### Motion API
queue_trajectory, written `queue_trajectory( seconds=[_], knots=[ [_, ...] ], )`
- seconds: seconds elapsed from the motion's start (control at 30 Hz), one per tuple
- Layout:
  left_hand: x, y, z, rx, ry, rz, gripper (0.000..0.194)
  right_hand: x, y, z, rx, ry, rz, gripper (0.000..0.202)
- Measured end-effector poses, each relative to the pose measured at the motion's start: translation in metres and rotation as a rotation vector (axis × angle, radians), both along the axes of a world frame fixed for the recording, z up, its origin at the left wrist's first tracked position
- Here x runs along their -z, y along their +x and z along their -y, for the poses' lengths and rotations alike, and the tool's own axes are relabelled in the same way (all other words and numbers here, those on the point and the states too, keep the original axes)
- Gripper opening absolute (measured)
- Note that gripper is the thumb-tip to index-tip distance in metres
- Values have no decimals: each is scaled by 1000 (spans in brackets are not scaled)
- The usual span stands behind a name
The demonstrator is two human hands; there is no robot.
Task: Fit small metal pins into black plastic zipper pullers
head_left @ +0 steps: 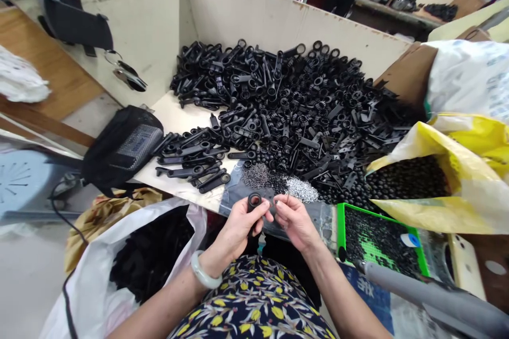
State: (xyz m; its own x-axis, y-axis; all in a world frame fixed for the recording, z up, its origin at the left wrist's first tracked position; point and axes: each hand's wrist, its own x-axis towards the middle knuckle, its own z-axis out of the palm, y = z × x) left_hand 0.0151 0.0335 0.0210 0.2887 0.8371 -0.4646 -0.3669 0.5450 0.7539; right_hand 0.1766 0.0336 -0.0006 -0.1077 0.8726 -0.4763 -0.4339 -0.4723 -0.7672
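Observation:
Low over the front edge of the work table, my left hand [238, 225] is closed around a black plastic part with a ring-shaped end [250, 202]. The ring sticks up past the thumb, while the rest is mostly covered by the fingers. Close beside it, my right hand [298, 222] pinches with thumb and fingertips; what lies in that pinch is too small to name. Just beyond the hands are a heap of small dark grey metal pieces [256, 175] and a heap of shiny silver pieces [302, 189]. Similar long black ring-ended parts [212, 181] lie to the left.
A large mound of black plastic parts [278, 95] fills the walled table. On the right are a yellow-white sack of black beads [421, 209] and a green tray [341, 222] of tiny black pieces. A white sack [99, 265] stands at lower left, below a black pouch [123, 143].

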Motion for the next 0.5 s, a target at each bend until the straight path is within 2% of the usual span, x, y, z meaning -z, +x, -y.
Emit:
queue_trajectory(
  seconds=[0.5],
  knots=[
    [11, -3, 9, -24, -26, -43, 37, 3, -6, 4, -72, 148, 160, 27]
  ],
)
